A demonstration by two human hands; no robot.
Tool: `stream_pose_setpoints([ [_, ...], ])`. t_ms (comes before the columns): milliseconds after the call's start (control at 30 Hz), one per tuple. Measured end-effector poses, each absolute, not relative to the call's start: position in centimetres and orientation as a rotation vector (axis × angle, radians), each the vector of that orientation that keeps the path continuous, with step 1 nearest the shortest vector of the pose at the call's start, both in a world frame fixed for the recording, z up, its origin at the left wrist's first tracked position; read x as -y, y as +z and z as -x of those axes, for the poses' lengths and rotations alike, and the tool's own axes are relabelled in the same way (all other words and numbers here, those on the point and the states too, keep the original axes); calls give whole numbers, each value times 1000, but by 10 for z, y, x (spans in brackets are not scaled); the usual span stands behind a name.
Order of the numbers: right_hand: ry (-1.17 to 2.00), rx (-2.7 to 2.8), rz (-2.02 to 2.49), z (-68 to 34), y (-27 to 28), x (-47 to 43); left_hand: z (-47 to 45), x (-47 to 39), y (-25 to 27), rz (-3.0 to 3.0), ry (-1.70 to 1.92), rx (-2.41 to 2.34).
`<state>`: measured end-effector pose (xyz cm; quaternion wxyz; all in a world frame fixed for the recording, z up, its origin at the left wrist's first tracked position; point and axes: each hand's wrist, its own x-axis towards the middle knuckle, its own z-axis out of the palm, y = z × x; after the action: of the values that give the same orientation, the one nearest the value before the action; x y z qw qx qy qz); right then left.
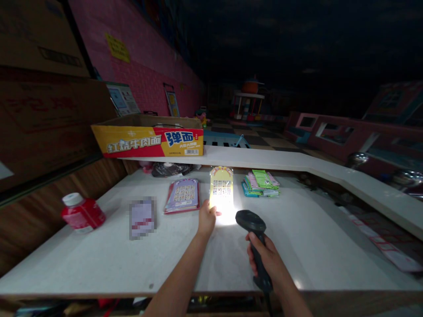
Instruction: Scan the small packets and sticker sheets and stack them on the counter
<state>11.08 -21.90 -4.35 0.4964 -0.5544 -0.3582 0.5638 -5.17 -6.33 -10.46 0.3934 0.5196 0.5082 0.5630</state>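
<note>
— Which way does our yellow packet (221, 187) point?

— Its long axis runs near to far, with the decorated, rounded end on the far side. We have it on the white counter (165, 259), just far of the scanner (251, 220), and a bright light covers its near end.

— How do we grip things?

— Our left hand (208, 215) holds the packet by its near left corner, thumb on top. Our right hand (262, 253) wraps its fingers around the scanner's handle. The scanner slants, head to the far left, handle to the near right.

— What do we count?

— One yellow packet and one scanner. We see one purple-faced stack (183, 193) left of the packet and one green-and-pink pile (262, 182) right of it; we cannot tell how many pieces each has. Further left we count one pixelated item (142, 218) and one red bottle (84, 215) with a white cap. On the far left we have one open carton (148, 141), its long side running left to right.
</note>
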Motion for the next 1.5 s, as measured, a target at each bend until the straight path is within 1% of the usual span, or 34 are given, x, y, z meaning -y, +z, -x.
stream_pose_setpoints([
  [400, 1376, 837, 1282, -114, -47, 206, 51, 59, -113, -1274, 1463, -1131],
  [533, 1435, 695, 1093, -128, -51, 176, 50, 62, -112, -1279, 1457, -1097],
  [600, 1515, 590, 958, -139, -55, 158, 50, 63, -113, -1294, 1442, -1106],
  [767, 1650, 430, 602, -161, -76, 132, 51, 64, -115, -1329, 1450, -1101],
  [1000, 1705, 379, 543, -163, -95, 130, 50, 77, -107, -1399, 1490, -1139],
  [1100, 1705, 365, 540, -163, -93, 130, 59, 87, -94, -1507, 1569, -1277],
  [1200, 1692, 351, 541, -164, -91, 131, 83, 93, -75, -1568, 1659, -1518],
  [1300, 1680, 315, 525, -165, -90, 132, 118, 93, -51, -1664, 1609, -1803],
  [1367, 1680, 283, 500, -166, -91, 132, 140, 91, -39, -1745, 1426, -2046],
  [1500, 1686, 270, 473, -167, -93, 133, 169, 87, -33, -1719, 864, -2479],
])
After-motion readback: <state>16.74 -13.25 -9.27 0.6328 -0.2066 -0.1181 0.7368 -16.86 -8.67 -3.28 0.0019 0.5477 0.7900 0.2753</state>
